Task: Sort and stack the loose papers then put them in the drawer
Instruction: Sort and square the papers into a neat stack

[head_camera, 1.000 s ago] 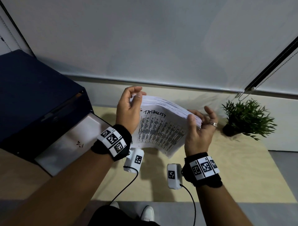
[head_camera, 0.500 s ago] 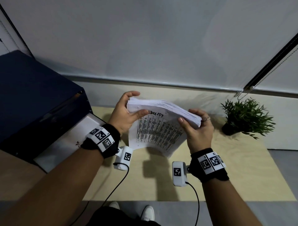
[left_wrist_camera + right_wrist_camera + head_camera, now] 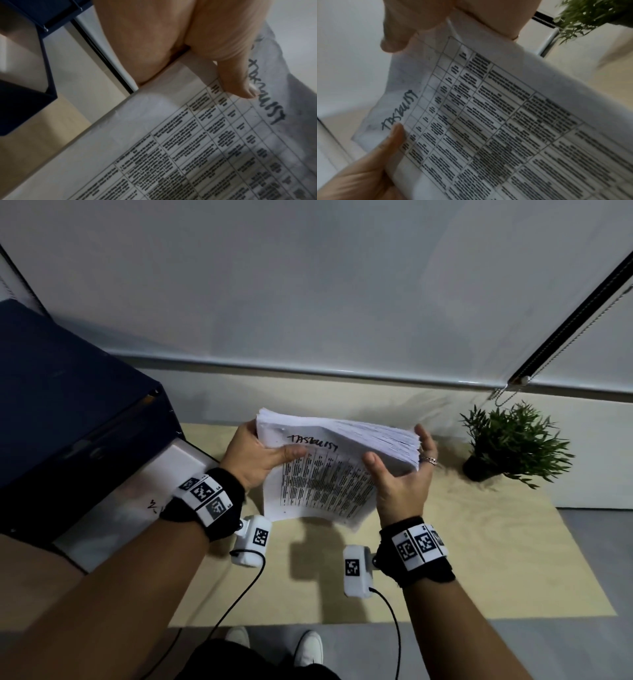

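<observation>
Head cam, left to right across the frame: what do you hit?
dark blue box-shaped cabinet → pulled-out white drawer → left hand → thick stack of printed white papers → right hand → small green potted plant

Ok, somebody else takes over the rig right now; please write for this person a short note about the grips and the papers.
Left grip: grips the left edge of the stack of papers, thumb on the top sheet marked TASKLIST.
Right grip: fingers spread against the stack's right edge, thumb above the top sheet.
Stack: held in the air above the wooden table, right edge fanned.
Drawer: pulled out, left of the hands.
Done: papers are in one stack.
Left: square the edges, lay the stack in the drawer.
</observation>
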The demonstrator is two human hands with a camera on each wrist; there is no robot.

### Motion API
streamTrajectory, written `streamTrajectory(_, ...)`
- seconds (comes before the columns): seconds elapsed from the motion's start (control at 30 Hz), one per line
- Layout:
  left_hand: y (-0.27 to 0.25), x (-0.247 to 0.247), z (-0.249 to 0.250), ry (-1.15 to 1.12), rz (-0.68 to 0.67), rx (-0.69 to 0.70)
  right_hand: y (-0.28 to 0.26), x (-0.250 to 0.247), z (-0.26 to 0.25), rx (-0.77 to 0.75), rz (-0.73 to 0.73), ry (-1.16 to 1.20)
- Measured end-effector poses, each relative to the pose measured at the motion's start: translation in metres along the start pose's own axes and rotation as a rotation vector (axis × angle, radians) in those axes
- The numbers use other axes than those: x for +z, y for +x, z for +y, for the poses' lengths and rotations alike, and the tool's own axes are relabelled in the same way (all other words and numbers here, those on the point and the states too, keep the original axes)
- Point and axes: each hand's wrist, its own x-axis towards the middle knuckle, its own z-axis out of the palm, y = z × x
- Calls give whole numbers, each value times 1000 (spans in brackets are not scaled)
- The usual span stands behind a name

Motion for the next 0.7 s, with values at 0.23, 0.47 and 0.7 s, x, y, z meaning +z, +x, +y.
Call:
streamTrajectory(0.23, -2, 0, 1, 40, 16, -19, 13, 1, 9, 63, 21, -6)
streamTrajectory(0.47, -7, -7, -7, -33, 27, -26, 15, -8, 14, 53, -60, -34)
streamTrajectory(0.7, -5, -2, 3, 106, 139, -34, 16, 3, 12, -28, -72, -142)
